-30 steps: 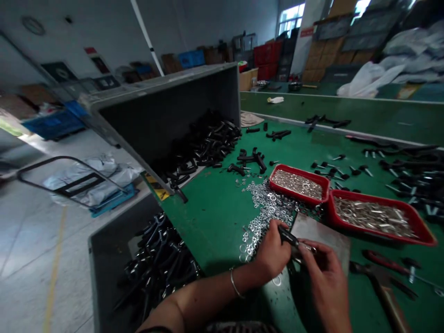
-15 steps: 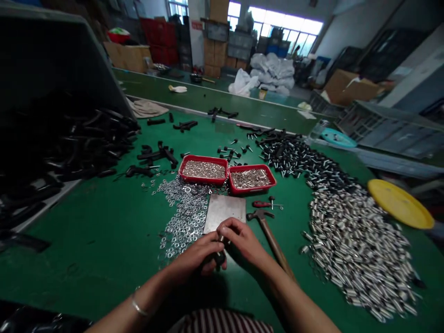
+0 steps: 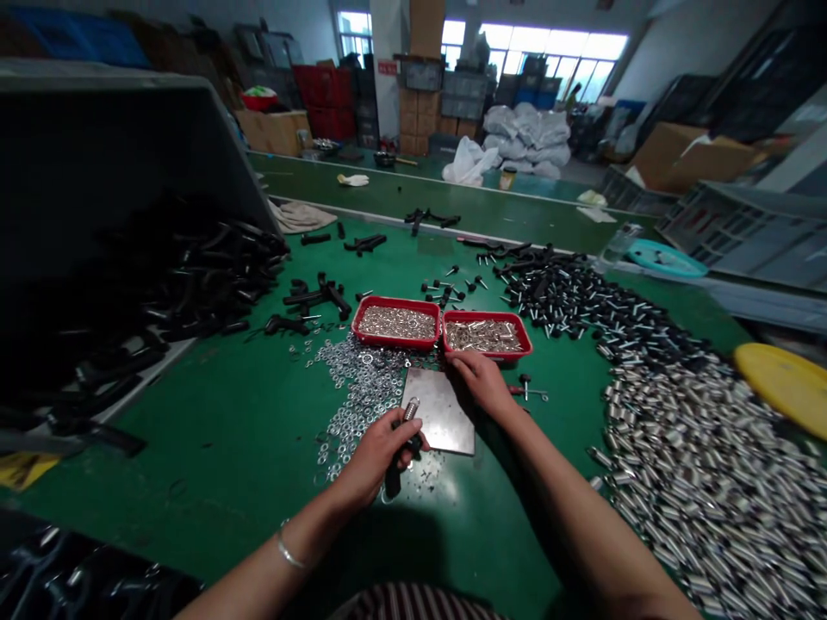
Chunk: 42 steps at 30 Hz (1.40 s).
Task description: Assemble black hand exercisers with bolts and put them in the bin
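My left hand point(image 3: 381, 443) is closed around a black handle point(image 3: 394, 474), with a silver coil spring point(image 3: 410, 408) sticking up past the thumb. It is over the near left edge of a square metal plate point(image 3: 445, 422). My right hand point(image 3: 481, 381) reaches to the front left corner of the right red tray point(image 3: 526, 344), which holds small metal pins. Its fingers are bent together at the rim, and whatever lies between the fingertips is hidden. Alongside stands the left red tray point(image 3: 355, 323), full of tiny metal parts.
Loose washers point(image 3: 362, 387) spread left of the plate. On the right lie piles of black-headed bolts point(image 3: 562, 293) and metal sleeves point(image 3: 685, 465), near a yellow lid point(image 3: 781, 387). A screwdriver point(image 3: 515, 390) shows partly behind my right arm. Black handles point(image 3: 220, 267) fill a tipped bin point(image 3: 233, 129).
My right hand has left the piece in my left hand and moved forward to the right red tray. The spring now shows upright in my left hand. The view has shifted slightly left.
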Motion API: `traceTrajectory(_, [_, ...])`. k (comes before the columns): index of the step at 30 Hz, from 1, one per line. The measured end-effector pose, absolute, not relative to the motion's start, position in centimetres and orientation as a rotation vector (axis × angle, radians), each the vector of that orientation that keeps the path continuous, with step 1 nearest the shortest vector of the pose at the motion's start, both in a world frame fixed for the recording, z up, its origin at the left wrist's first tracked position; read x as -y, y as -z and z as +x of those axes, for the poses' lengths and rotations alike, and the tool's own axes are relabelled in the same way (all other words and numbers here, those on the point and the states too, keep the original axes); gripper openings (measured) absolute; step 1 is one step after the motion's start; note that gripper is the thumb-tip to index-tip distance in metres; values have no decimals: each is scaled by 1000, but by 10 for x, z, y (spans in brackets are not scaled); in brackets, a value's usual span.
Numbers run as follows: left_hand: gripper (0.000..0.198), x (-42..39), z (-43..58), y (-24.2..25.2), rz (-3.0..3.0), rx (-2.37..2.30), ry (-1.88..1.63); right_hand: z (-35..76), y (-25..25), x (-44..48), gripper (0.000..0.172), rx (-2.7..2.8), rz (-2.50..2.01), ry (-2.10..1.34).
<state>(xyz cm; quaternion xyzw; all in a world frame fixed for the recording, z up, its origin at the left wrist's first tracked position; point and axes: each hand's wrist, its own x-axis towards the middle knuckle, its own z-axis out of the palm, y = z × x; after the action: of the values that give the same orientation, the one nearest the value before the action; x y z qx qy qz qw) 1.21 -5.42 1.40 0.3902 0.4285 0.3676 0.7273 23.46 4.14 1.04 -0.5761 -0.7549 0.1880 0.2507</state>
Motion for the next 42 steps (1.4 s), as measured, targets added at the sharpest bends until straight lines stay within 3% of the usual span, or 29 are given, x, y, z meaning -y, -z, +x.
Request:
traceTrajectory(9, [35,43,11,-18,852,-955,-949,209,-7,-61,16,2046,-2009,-386])
traceTrajectory(16, [36,18,5,-27,1106,-1139,-1083,215,-14,-48,14,1968,-1907,-427])
traceTrajectory(18, [33,14,2,-30,1191,-1181,-1088,211,-16,-31,11,1900,-1787,-578])
traceTrajectory(20, [30,12,3,-32,1269,-1200,-1088,202,-16,-11,11,1680,-1562,-970])
traceTrajectory(24, [25,13,11,-34,1432,-1268,-1084,179,-16,18,25,1128,-1090,-1623])
traceTrajectory(39, [18,22,19,-34,1637,-1355,-1116,180,-28,31,33,1095,-962,-1796])
traceTrajectory(42, [20,26,20,-34,1551,-1347,-1124,178,-30,36,26,1212,-1044,-1670])
